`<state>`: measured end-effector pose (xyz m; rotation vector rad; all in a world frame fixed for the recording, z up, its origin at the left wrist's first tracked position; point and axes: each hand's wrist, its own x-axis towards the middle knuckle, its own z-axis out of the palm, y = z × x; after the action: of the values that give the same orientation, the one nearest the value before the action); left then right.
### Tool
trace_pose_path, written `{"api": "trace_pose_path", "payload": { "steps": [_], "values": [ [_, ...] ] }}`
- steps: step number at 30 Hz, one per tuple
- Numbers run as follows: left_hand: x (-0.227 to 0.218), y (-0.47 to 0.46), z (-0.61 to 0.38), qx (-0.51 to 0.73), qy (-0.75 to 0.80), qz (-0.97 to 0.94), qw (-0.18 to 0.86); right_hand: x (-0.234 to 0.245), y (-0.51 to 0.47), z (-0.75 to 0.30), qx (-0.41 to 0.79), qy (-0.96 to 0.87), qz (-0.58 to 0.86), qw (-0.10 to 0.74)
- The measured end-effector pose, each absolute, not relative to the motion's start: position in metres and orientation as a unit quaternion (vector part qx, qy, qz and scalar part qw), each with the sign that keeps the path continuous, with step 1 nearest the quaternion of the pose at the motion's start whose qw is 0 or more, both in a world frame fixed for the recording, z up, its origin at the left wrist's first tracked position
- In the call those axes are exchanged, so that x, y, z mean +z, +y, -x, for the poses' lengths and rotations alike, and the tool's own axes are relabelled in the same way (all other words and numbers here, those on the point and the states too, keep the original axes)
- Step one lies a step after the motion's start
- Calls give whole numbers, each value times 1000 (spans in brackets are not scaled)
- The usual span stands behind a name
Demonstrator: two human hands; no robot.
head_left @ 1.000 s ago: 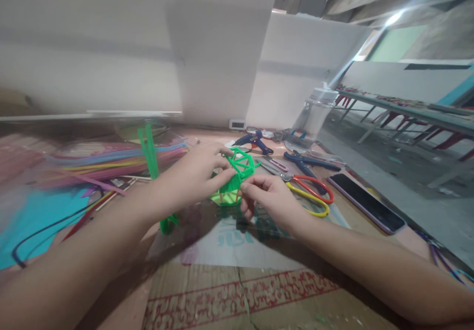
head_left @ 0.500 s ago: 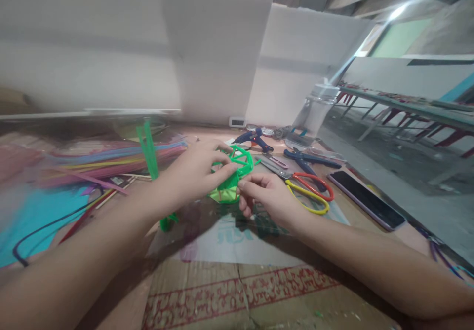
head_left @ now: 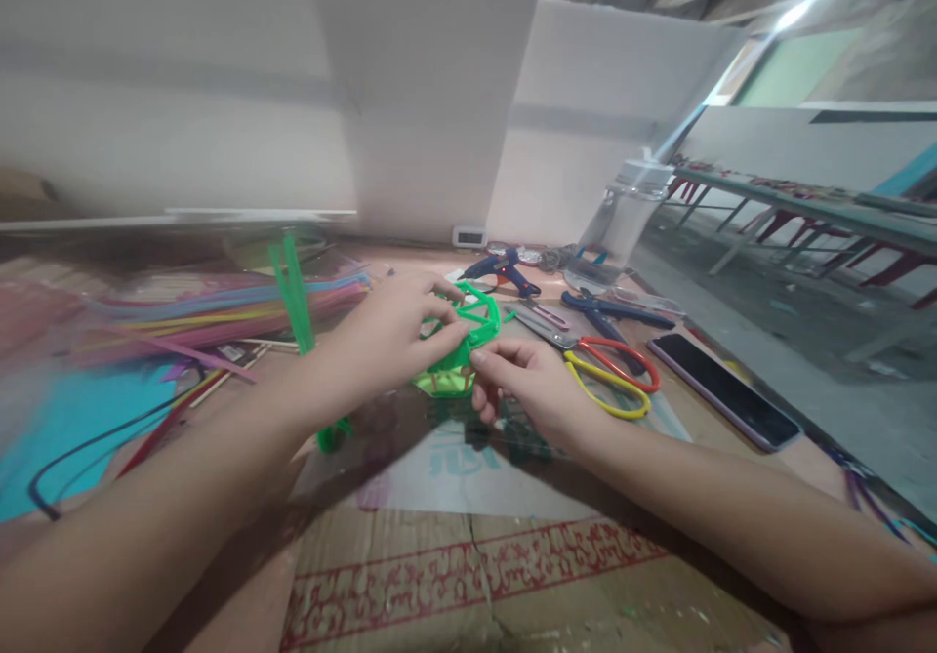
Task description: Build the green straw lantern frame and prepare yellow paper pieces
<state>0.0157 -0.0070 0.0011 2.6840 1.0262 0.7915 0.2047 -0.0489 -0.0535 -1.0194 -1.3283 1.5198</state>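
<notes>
A small green craft frame (head_left: 479,316), built of thin bars with a lighter green base, sits in front of me over a plastic sheet (head_left: 439,482). My left hand (head_left: 414,326) grips it from the left, thumb on its near side and fingers over the top. At its lower right edge, the thumb and fingertips of my right hand (head_left: 523,380) are pinched together against the frame. Whether a small piece lies between those fingertips is hidden. Green strips (head_left: 291,292) stand up behind my left forearm.
On the right lie scissors (head_left: 607,385), a craft knife (head_left: 548,316), pliers (head_left: 619,316) and a phone (head_left: 724,389). Farther back are a glue gun (head_left: 505,270), a small digital display (head_left: 469,237) and a clear bottle (head_left: 622,219). Coloured fuzzy sticks (head_left: 220,316) and blue sheet (head_left: 59,428) occupy the left.
Both hands stay at the green frame in nearly the same pose. The view has shifted very slightly; nothing was visibly picked up or let go.
</notes>
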Motion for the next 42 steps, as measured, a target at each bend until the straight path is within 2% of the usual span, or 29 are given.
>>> {"api": "trace_pose_path", "payload": {
  "steps": [13, 27, 42],
  "values": [
    [3, -8, -17, 248, 353, -898, 82, -57, -45, -200, 651, -499, 388, 421],
    [7, -7, -8, 247, 340, -906, 50, -62, -47, -207, 613, -532, 393, 432],
    [7, -7, -11, 226, 354, -903, 95, -55, -48, -201, 624, -514, 387, 443]
  ]
}}
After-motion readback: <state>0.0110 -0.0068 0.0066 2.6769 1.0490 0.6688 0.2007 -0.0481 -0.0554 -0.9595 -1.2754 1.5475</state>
